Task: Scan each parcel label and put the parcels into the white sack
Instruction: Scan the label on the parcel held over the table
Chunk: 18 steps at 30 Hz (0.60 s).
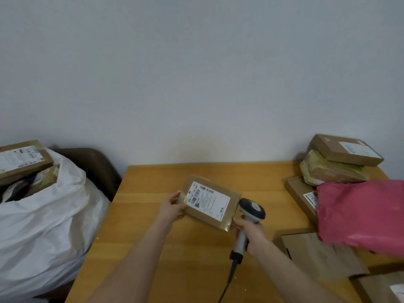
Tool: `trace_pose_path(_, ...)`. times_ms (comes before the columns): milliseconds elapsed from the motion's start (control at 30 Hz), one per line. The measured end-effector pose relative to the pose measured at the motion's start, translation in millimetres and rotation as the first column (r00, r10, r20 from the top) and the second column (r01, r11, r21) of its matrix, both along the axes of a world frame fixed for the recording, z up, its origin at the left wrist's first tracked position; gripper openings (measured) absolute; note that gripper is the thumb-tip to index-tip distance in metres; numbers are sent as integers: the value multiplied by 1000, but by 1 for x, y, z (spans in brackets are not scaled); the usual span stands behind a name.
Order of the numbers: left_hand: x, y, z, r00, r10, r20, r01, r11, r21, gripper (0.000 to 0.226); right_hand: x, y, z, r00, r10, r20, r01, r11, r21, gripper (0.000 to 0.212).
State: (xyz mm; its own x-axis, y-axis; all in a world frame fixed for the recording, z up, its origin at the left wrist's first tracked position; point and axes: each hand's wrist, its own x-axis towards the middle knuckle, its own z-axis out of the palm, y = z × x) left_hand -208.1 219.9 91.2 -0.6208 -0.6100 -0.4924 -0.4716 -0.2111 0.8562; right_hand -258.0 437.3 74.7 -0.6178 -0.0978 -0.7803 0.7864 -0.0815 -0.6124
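Observation:
My left hand point(171, 207) grips the left end of a flat brown cardboard parcel point(227, 217), held tilted above the wooden table point(153, 248) with its white label point(208, 200) facing up. My right hand point(251, 234) holds the handle of a grey barcode scanner point(251, 209), whose head sits at the parcel's right edge. The white sack point(43, 226) stands left of the table, open at the top, with a brown labelled box point(21, 160) and other parcels in its mouth.
On the table's right side lies a pile of parcels: stacked brown boxes point(345, 149), a tape-wrapped parcel point(330, 169), a pink plastic mailer point(360, 215) and flat cartons point(317, 256) near the front. A dark brown chair point(96, 167) stands behind the sack. The scanner cable point(227, 283) trails toward me.

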Motion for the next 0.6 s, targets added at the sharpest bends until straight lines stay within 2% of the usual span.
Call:
trace_pose_path(67,-2,-1,-12,996,-31,84,43,989,-144,48,5,-1,-13,1000,-6,16,4,995,99,23)
trace_pose_path(167,-8,0,-30,968,-135,214,204,915,-347,45,-3,-3,-16,999,3,-39,5,976,217,28)
trace_pose_path(233,-13,2,-37,948,-151,280,248,903,-351,53,-18,-9,-11,992,76,-106,-45,963,267,27)
trace_pose_path(333,-17,2,-49,940,-18,342,148,922,-357,53,-45,-27,-2,957,213,-195,-151,945,289,19)
trace_pose_path(433,-12,3,-58,906,91,414,-27,987,-158,26,-71,-49,1,913,329,-242,-234,906,352,15)
trace_pose_path(533,-3,16,-54,884,-37,466,-44,986,160,38,-92,-65,-3,837,486,-252,-357,833,422,14)
trace_pose_path(600,-3,18,-54,879,-70,471,-57,966,251,44,-102,-73,-7,764,590,-260,-450,776,441,14)
